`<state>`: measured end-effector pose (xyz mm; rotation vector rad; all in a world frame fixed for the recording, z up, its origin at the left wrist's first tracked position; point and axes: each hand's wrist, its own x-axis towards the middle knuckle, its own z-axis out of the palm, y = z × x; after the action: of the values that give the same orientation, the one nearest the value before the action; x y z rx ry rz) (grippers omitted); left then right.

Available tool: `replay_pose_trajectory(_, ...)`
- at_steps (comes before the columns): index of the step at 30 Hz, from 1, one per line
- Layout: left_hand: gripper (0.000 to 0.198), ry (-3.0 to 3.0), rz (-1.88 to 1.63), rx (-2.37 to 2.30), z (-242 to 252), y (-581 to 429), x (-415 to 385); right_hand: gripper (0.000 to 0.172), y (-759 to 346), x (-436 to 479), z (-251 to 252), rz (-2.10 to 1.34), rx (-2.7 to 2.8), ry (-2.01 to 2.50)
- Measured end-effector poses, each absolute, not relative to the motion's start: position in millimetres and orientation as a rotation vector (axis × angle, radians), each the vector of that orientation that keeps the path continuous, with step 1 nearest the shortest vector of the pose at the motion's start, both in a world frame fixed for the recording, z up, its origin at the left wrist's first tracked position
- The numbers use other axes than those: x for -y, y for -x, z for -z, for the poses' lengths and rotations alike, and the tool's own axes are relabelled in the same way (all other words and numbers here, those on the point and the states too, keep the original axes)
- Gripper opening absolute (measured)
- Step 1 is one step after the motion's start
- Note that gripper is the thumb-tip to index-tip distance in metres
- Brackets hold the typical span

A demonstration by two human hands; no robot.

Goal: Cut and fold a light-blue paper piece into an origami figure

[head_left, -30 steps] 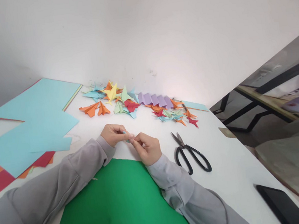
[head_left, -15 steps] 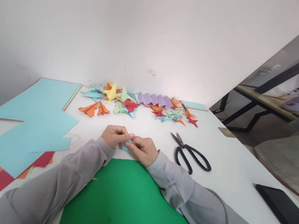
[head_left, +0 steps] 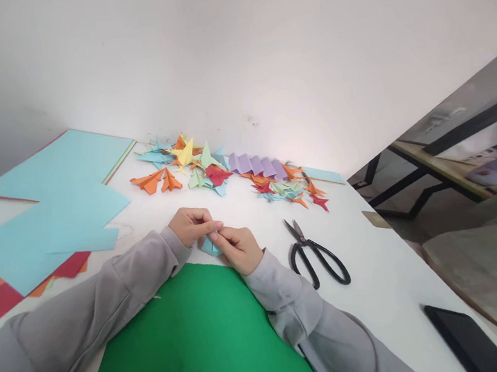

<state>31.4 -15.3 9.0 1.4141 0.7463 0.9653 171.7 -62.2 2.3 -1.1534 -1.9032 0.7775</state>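
Note:
A small folded piece of light blue paper is pinched between my two hands, just beyond the far edge of a green sheet. My left hand is closed on its upper part, thumb and forefinger together. From the right, my right hand grips the same paper, its fingertips touching those of my left hand. The fingers cover much of the paper's top. To the right of my right hand lie black-handled scissors, blades slightly apart.
Folded paper shapes in several colours lie along the wall, beside a pleated purple strip. Large light blue sheets and small red and orange pieces are at left. A black device lies near the right edge.
The light blue paper has tilted between my fingers, and more of its lower part shows. Both hands have hardly moved.

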Motion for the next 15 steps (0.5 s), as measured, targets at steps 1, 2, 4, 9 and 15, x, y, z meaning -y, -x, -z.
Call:
replay_pose_trajectory(1,0.032,-1.412,-0.96,-0.744,-8.9,-31.5,15.5,0.038,-171.9,61.7,-2.2,-0.808,1.895,1.146)
replay_pose_trajectory(2,0.032,-1.411,-0.951,-0.74,-8.9,-31.7,15.6,0.038,-172.0,61.3,-2.1,-0.833,1.885,1.141)
replay_pose_trajectory(4,0.032,-1.416,-0.933,-0.737,-8.6,-32.4,15.8,0.04,-171.7,60.9,-2.2,-0.869,1.856,1.136)
replay_pose_trajectory(9,0.033,-1.445,-0.901,-0.766,-7.7,-34.5,15.6,0.042,-169.2,61.4,-2.9,-0.935,1.774,1.15)
replay_pose_trajectory(15,0.035,-1.367,-0.895,-0.806,-15.5,-35.2,17.6,0.045,-167.5,59.4,-3.8,-0.923,1.745,1.159)
